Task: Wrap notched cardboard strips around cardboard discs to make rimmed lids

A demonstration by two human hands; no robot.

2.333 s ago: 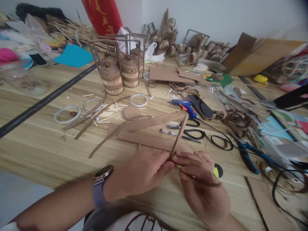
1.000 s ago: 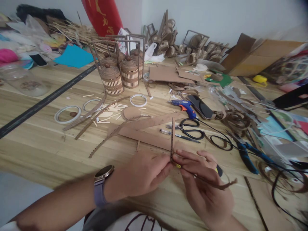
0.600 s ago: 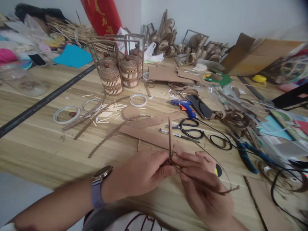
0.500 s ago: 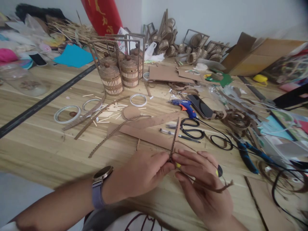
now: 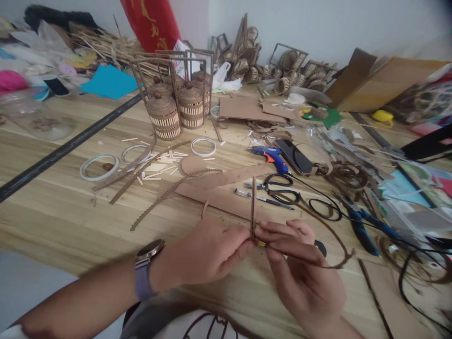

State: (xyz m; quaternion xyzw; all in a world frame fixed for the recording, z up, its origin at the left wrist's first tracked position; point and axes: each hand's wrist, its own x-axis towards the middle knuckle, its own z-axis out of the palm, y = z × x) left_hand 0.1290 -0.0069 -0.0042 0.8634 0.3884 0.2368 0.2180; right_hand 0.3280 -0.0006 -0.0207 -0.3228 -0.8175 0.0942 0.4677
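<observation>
My left hand (image 5: 215, 249), with a watch (image 5: 150, 252) on its wrist, pinches a narrow corrugated cardboard strip (image 5: 253, 202) that stands up from the fingertips. My right hand (image 5: 303, 268) meets it at the strip's lower end, its fingers closed on a thin brown strip (image 5: 339, 230) that curves out to the right in a loop. A small yellow and black thing (image 5: 320, 248) shows partly behind the right fingers; its kind is hidden. Just beyond both hands lie a flat cardboard piece (image 5: 215, 200), a pen (image 5: 264, 199) and black-handled scissors (image 5: 284, 195).
A blue glue gun (image 5: 271, 157) and a phone (image 5: 294, 155) lie farther back. Pliers (image 5: 362, 226) are at the right. Lidded woven-look baskets (image 5: 163, 117) stand back left, near tape rings (image 5: 99, 167) and small wooden sticks (image 5: 158, 167). An open cardboard box (image 5: 384, 84) is back right.
The upright strip has swung slightly left and stands straighter. The thin strip at my right hand now bows out in a wider loop, and the right fingers have shifted slightly.
</observation>
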